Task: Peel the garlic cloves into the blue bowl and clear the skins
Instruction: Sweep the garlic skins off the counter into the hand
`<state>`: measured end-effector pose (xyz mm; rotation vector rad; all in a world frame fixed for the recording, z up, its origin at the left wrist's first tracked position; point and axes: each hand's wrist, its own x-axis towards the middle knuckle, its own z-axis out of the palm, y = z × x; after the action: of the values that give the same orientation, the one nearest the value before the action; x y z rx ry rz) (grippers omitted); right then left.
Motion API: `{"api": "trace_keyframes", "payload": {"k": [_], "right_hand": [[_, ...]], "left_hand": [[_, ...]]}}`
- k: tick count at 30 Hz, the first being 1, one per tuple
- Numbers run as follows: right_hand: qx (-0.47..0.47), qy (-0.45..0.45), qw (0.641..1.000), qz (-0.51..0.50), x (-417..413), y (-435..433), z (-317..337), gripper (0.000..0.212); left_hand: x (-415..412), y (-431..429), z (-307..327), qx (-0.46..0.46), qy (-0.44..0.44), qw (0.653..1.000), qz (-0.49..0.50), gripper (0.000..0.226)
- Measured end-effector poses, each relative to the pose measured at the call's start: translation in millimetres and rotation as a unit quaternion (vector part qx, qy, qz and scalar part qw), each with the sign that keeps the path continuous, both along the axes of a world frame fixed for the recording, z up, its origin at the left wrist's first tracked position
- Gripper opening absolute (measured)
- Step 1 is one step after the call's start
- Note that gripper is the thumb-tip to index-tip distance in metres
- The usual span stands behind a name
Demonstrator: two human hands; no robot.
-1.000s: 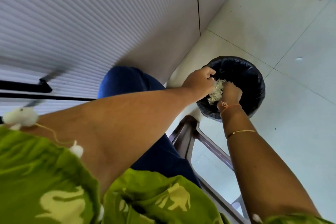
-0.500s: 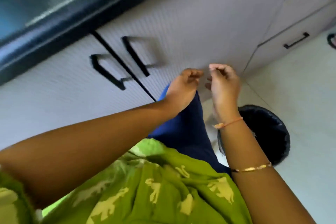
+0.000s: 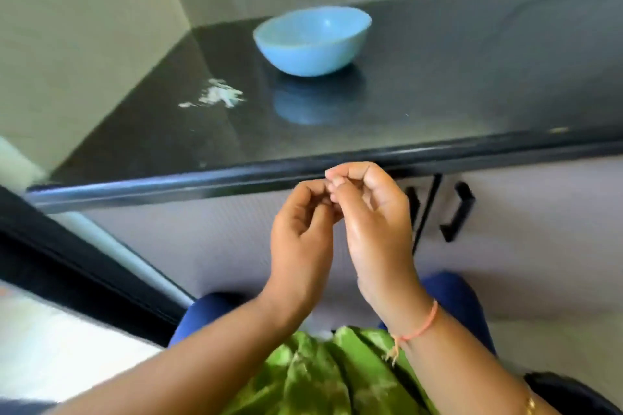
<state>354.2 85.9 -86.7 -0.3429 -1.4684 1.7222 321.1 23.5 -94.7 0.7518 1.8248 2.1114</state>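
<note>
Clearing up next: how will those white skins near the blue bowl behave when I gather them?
The skins look thin and flaky, so probably very light and apt to scatter. On the glossy counter they should slide easily.

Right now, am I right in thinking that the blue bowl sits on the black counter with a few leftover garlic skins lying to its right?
Not quite: the garlic skins lie to the left of the blue bowl, not to its right. The head view shows them as a small white patch on the black counter, apart from the bowl, which does sit on that counter.
</note>
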Motion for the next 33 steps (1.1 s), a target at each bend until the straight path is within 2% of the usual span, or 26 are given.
{"api": "trace_keyframes", "payload": {"k": [4, 7, 9, 11, 12, 13, 14, 16, 17, 18, 19, 21, 24, 29, 33], "right_hand": [[0.028, 0.055, 0.996, 0.07, -27, -22, 45, 0.013], [0.036, 0.065, 0.993, 0.094, -61, -23, 74, 0.018], [0.076, 0.019, 0.993, 0.084, -90, -17, 82, 0.019], [0.189, -0.07, 0.977, 0.07, -118, -5, 78, 0.015], [0.283, -0.128, 0.948, 0.066, -132, 2, 74, 0.016], [0.383, -0.195, 0.9, 0.072, -142, 10, 70, 0.028], [0.471, -0.269, 0.836, 0.087, -152, 17, 67, 0.044], [0.56, -0.386, 0.724, 0.109, -161, 20, 66, 0.068], [0.585, -0.405, 0.692, 0.119, -165, 18, 66, 0.074], [0.599, -0.402, 0.678, 0.138, -168, 14, 65, 0.076], [0.599, -0.389, 0.679, 0.168, -170, 9, 66, 0.076], [0.561, -0.36, 0.712, 0.22, -177, 2, 72, 0.076], [0.527, -0.373, 0.737, 0.202, -212, 13, 78, 0.076], [0.527, -0.464, 0.7, 0.13, -274, 45, 78, 0.078], [0.567, -0.46, 0.668, 0.144, -290, 43, 75, 0.074]], "left_hand": [[-24, -26, 36, 0.039, 0.11, 0.99, 0.078, 0.019], [-62, -37, 65, -0.015, 0.209, 0.971, 0.114, 0.021], [-95, -41, 78, -0.074, 0.232, 0.961, 0.129, 0.024], [-132, -44, 81, -0.155, 0.239, 0.948, 0.146, 0.025], [-152, -47, 81, -0.194, 0.241, 0.937, 0.16, 0.025], [-172, -52, 79, -0.225, 0.239, 0.929, 0.174, 0.025], [-191, -57, 79, -0.242, 0.231, 0.924, 0.187, 0.026], [-224, -68, 79, -0.246, 0.203, 0.927, 0.198, 0.026], [-237, -74, 79, -0.235, 0.183, 0.934, 0.199, 0.024], [-248, -79, 78, -0.221, 0.162, 0.941, 0.197, 0.022], [-258, -82, 76, -0.206, 0.142, 0.949, 0.193, 0.02], [-268, -83, 73, -0.195, 0.121, 0.956, 0.181, 0.019], [-273, -74, 71, -0.194, 0.129, 0.959, 0.161, 0.021], [-285, -66, 69, -0.165, 0.091, 0.967, 0.171, 0.02], [-300, -56, 71, -0.14, 0.051, 0.971, 0.186, 0.022]]}}
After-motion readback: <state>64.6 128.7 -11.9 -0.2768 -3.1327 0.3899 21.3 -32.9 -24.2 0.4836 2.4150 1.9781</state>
